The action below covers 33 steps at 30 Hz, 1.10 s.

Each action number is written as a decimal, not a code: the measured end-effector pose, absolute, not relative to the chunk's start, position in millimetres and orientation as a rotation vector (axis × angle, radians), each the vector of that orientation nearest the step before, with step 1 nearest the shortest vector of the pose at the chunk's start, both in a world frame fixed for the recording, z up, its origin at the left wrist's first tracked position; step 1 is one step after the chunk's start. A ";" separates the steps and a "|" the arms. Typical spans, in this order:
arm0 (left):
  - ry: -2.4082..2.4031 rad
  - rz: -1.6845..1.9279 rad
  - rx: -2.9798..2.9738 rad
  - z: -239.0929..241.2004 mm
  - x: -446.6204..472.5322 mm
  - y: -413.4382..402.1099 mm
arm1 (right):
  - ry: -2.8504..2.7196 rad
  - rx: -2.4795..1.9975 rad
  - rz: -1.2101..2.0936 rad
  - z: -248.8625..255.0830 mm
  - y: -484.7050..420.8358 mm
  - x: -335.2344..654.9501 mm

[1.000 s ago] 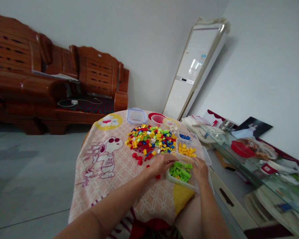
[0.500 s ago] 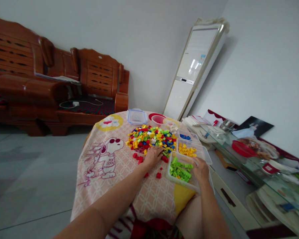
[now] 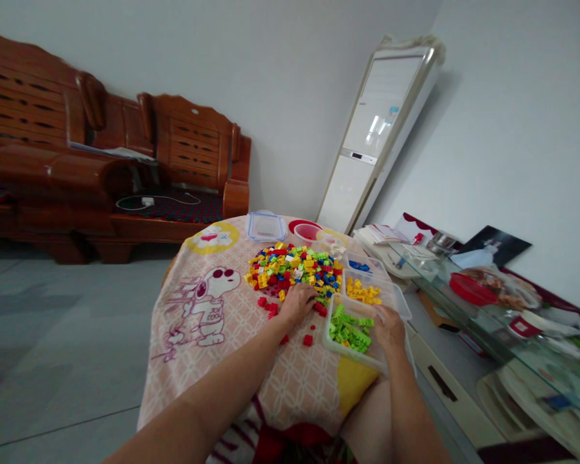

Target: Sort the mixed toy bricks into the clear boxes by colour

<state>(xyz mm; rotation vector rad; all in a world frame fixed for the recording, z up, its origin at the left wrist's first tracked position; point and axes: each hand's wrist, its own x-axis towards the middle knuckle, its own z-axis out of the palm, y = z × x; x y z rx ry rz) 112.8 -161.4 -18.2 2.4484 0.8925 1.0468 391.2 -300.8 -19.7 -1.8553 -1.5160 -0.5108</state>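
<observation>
A heap of small red, yellow, blue and green bricks [image 3: 292,267] lies on a round table under a pink cartoon-dog cloth [image 3: 207,309]. My left hand [image 3: 296,303] rests at the heap's near edge, fingers curled down among the bricks; what it holds is hidden. My right hand [image 3: 389,328] grips the right rim of a clear tray [image 3: 336,348] that holds green bricks [image 3: 348,328]. Behind it stand a tray of yellow bricks [image 3: 362,292] and one with blue bricks [image 3: 359,265]. A few red bricks [image 3: 308,339] lie loose on the cloth.
A clear lid [image 3: 265,226] and a red bowl [image 3: 305,230] sit at the table's far side. A wooden sofa [image 3: 101,174] stands behind on the left, a tall white air conditioner [image 3: 377,129] in the corner. A glass shelf [image 3: 488,309] with clutter runs along the right.
My left hand moved from the green-brick tray's left edge forward to the near edge of the mixed heap, and has stayed there for the last half second. My right hand kept its hold on the tray.
</observation>
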 end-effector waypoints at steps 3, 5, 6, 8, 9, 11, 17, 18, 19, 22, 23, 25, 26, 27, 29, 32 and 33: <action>0.858 1.128 2.409 -19.4 113.3 -158.8 | -1.513 -1.859 -0.506 -19.4 -301.2 390.5; 0.842 1.176 2.376 -19.2 113.5 -157.7 | -1.519 -1.863 -0.503 -19.5 -301.1 390.6; 0.829 1.194 2.365 -18.5 113.6 -157.8 | -1.521 -1.863 -0.504 -19.6 -301.0 390.8; 0.779 1.221 2.352 -15.7 113.7 -160.0 | -1.521 -1.858 -0.502 -19.9 -300.6 391.4; 0.739 1.225 2.351 -13.7 113.8 -162.1 | -1.519 -1.854 -0.498 -20.1 -300.5 391.8; 0.646 1.219 2.356 -8.7 114.0 -167.7 | -1.513 -1.845 -0.491 -20.6 -300.3 392.6; 0.456 1.110 2.436 1.2 114.7 -181.4 | -1.519 -1.831 -0.471 -20.8 -301.0 392.7; 0.434 1.081 2.459 1.2 115.0 -181.8 | -1.520 -1.828 -0.471 -20.5 -301.2 392.4; 0.417 1.056 2.478 1.0 115.3 -181.8 | -1.521 -1.827 -0.472 -20.2 -301.3 392.1; 0.385 1.005 2.508 0.0 115.7 -181.4 | -1.521 -1.841 -0.479 -19.4 -301.1 391.8; 0.372 0.988 2.512 0.2 115.6 -181.7 | -1.522 -1.848 -0.481 -19.2 -301.0 392.0; 0.339 0.967 2.508 2.7 115.1 -184.0 | -1.527 -1.859 -0.480 -19.1 -300.5 392.6; 0.319 0.966 2.498 5.1 114.8 -186.2 | -1.530 -1.861 -0.480 -19.1 -300.2 392.9; 0.297 0.967 2.485 8.3 114.6 -189.1 | -1.532 -1.861 -0.481 -19.2 -300.0 393.1; 0.243 0.951 2.461 16.0 115.4 -196.7 | -1.531 -1.860 -0.482 -19.3 -299.8 393.1; 0.140 0.838 2.493 26.7 121.5 -209.8 | -1.513 -1.860 -0.488 -18.9 -299.8 392.1; 0.110 0.793 2.526 29.0 125.1 -213.5 | -1.507 -1.860 -0.491 -18.5 -299.9 391.7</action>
